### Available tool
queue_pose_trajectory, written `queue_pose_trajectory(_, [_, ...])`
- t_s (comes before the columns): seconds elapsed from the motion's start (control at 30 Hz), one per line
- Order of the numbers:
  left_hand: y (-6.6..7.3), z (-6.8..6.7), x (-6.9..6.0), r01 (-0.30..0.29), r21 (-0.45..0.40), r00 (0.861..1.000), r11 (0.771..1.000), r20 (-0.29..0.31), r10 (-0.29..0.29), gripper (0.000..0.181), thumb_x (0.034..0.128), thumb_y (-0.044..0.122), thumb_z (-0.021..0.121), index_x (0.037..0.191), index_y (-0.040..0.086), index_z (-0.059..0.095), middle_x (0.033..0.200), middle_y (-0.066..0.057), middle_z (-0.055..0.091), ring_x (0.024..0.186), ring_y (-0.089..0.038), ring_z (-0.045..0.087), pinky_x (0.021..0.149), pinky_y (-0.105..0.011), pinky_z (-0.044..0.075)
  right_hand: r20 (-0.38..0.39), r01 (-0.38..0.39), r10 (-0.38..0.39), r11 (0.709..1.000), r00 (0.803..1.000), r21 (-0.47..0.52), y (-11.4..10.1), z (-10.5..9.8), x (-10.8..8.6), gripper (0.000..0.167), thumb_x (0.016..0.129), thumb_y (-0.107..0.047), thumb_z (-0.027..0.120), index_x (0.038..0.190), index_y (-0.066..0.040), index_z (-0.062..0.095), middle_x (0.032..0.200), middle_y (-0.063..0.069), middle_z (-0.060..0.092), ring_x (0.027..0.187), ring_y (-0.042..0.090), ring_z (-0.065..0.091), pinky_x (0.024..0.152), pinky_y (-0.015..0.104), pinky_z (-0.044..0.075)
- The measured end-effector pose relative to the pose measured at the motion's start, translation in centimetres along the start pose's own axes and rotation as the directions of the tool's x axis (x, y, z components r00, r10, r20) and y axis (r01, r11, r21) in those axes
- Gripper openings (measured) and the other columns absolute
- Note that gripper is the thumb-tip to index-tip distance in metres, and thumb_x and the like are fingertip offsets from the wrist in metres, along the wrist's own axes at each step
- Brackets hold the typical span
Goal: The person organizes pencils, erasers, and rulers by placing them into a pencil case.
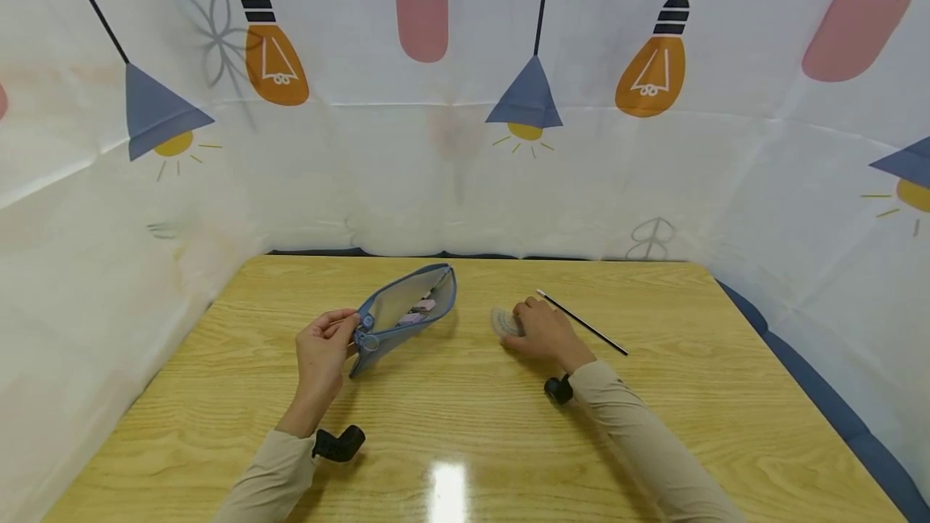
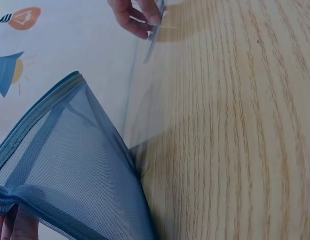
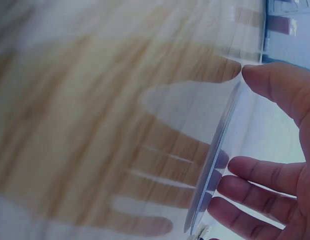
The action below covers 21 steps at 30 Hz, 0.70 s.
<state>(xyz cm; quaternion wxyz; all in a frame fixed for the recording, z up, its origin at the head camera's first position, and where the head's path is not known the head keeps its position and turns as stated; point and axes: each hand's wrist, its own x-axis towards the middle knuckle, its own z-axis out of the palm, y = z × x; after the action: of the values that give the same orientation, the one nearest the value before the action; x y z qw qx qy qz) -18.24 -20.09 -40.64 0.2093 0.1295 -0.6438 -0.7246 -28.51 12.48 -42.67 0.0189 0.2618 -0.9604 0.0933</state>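
My left hand (image 1: 322, 351) grips the zipped corner of a blue mesh pencil pouch (image 1: 395, 339), held tilted with its mouth apart. Inside lie small lilac erasers (image 1: 412, 318) and a slim dark item I cannot make out. Over on the right, my right hand (image 1: 545, 331) touches a clear protractor (image 1: 503, 321). In the right wrist view the protractor (image 3: 210, 167) appears nearly edge-on; the fingers (image 3: 262, 172) are fairly straight against it, and the thumb is spread apart near one end. Part of the protractor is hidden under the hand.
A black pencil (image 1: 584, 324) lies diagonally on the wooden table (image 1: 450, 410), just beyond the right hand. A white curtain (image 1: 436, 168) printed with lamps and bulbs hangs behind the table and along its sides.
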Motion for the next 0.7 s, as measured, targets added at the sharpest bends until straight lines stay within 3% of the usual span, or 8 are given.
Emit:
queue_pose_trajectory(0.3, [0.21,0.12,0.17,0.002,-0.006,1.0,1.0,-0.001,-0.002,0.023,0.0923,0.006,0.066,0.107,-0.012,0.063,0.074,0.0,0.07,0.061,-0.009,0.066,0.056,-0.026,0.054,0.038,-0.027,0.025,0.998,0.999,0.05,-0.24,-0.6,0.25,0.045,0.087,-0.042,0.071,0.115,-0.008,0.065,0.11,0.007,0.057,0.087,0.02,0.054,0.071,0.04,0.047])
queue_pose_trajectory(0.7, [0.2,0.27,0.07,0.018,-0.005,1.0,1.0,0.005,-0.018,0.021,0.0921,0.004,0.066,0.106,-0.011,0.063,0.073,0.0,0.069,0.06,-0.009,0.065,0.056,-0.025,0.054,0.074,-0.023,0.018,0.997,0.997,0.075,-0.25,-0.74,0.47,0.038,0.083,-0.039,0.077,0.104,-0.008,0.066,0.093,0.001,0.056,0.077,0.014,0.052,0.068,0.036,0.046])
